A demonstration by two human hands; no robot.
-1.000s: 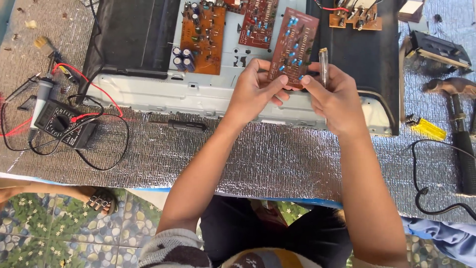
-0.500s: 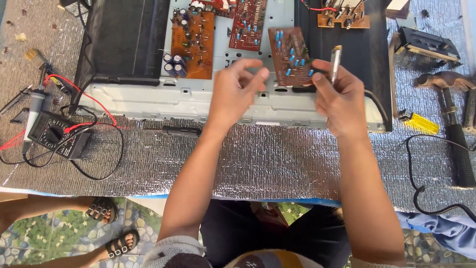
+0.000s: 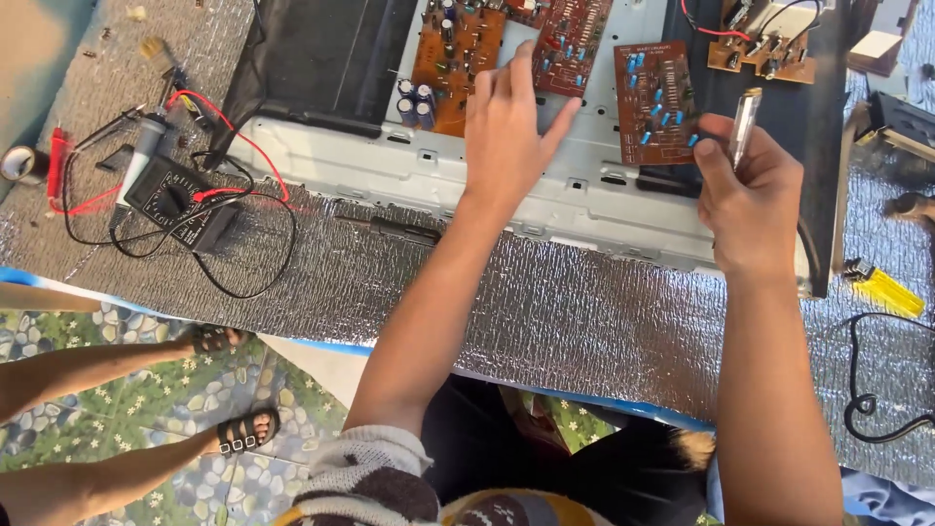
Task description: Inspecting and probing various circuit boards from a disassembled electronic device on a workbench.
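Two bare hands work over an opened metal chassis (image 3: 429, 175) with circuit boards in it.

The left hand (image 3: 508, 125) is spread wide and holds nothing, its fingertips over the middle of the chassis, against the lower edge of a red-brown circuit board (image 3: 570, 44). The right hand (image 3: 748, 200) is closed around a slim silver tool (image 3: 744, 125) held upright, at the right end of the chassis, its thumb touching the lower right corner of a dark brown board with blue parts (image 3: 654, 99). An orange board (image 3: 450, 54) lies left of the left hand. A black multimeter (image 3: 175, 200) with red and black leads sits on the silver foil mat (image 3: 584, 321), left of the chassis.
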